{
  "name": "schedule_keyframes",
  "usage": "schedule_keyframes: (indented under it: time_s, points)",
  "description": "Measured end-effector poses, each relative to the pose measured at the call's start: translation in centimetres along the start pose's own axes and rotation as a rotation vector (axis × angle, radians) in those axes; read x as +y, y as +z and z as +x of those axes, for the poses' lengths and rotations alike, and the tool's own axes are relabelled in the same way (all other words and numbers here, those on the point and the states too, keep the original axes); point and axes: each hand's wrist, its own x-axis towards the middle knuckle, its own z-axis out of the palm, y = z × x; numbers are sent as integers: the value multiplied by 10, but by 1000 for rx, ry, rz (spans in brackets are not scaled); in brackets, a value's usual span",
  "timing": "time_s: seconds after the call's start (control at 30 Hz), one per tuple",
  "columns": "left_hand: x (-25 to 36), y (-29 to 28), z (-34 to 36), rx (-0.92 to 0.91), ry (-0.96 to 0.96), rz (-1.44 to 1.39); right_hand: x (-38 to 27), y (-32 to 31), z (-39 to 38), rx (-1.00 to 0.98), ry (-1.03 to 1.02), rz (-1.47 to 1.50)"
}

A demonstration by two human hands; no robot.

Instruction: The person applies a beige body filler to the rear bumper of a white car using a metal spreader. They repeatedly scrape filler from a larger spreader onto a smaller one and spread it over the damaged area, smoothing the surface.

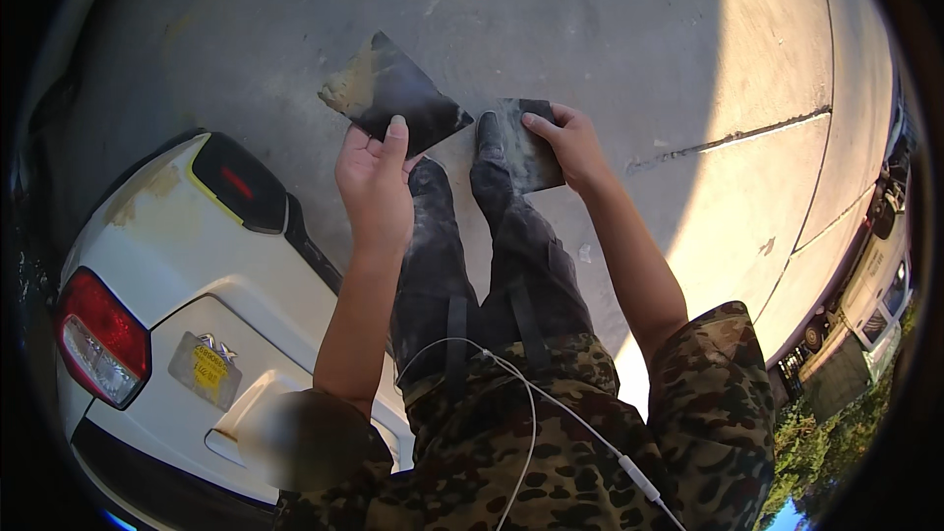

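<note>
My left hand (377, 177) is closed on a stiff-looking black square sheet (408, 93), with the thumb on top and the fingers underneath. One corner of this sheet carries a tan smear, and pale dust lies over its middle. In my right hand (573, 147), a smaller dark rectangular sheet (531, 152) covered with grey dust is pinched under the thumb. It looks like sandpaper, though its grit is too fine to make out. The two sheets are close together but apart, above and in front of my shoes.
A white car (177, 256) stands at my left, with a red tail lamp (103, 334) and a tan patch (157, 187) on its body. Concrete floor (590, 29) lies ahead, sunlit on the right. A white cable (531, 393) hangs across my front. Parked vehicles (875, 285) show far right.
</note>
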Motion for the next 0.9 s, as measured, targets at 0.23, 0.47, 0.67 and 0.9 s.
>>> schedule_keyframes:
  time_s: [0.23, 0.47, 0.67, 0.9]
  points:
    - [-36, 13, -15, 203, 366, 375, -26, 81, -49, 393, -1044, -444]
    - [-6, 2, -22, 88, 261, 91, 28, 50, 12, 169, -196, -123]
    - [-17, -17, -13, 60, -1, -75, -17, 55, -17, -83, -248, 733]
    - [-13, -32, -17, 162, 63, -29, -4, 66, -27, -360, -640, -519]
